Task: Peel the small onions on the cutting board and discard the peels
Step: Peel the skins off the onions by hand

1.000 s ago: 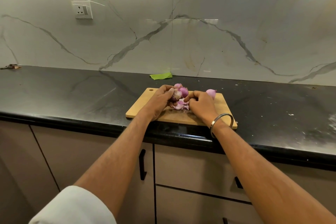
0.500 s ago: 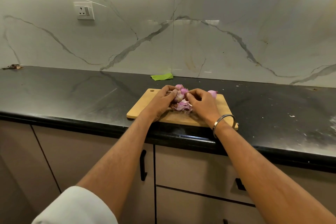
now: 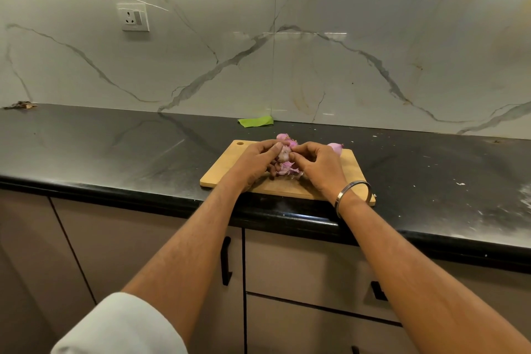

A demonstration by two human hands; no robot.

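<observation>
Since a second ago both hands have drawn together over the board [image 3: 230,165]. Left hand [image 3: 255,162] and right hand [image 3: 317,165] pinch one onion [image 3: 283,154]: mid-peel. Next, strip skin onto the peels [image 3: 287,169].

The cutting board [image 3: 230,165] lies on the worktop [image 3: 115,152] near its front edge. Both hands meet over the board's middle around 1 onion [image 3: 284,153]; peels [image 3: 287,168] lie beneath, another onion [image 3: 335,147] to the right, a leaf [image 3: 255,121] behind.
</observation>
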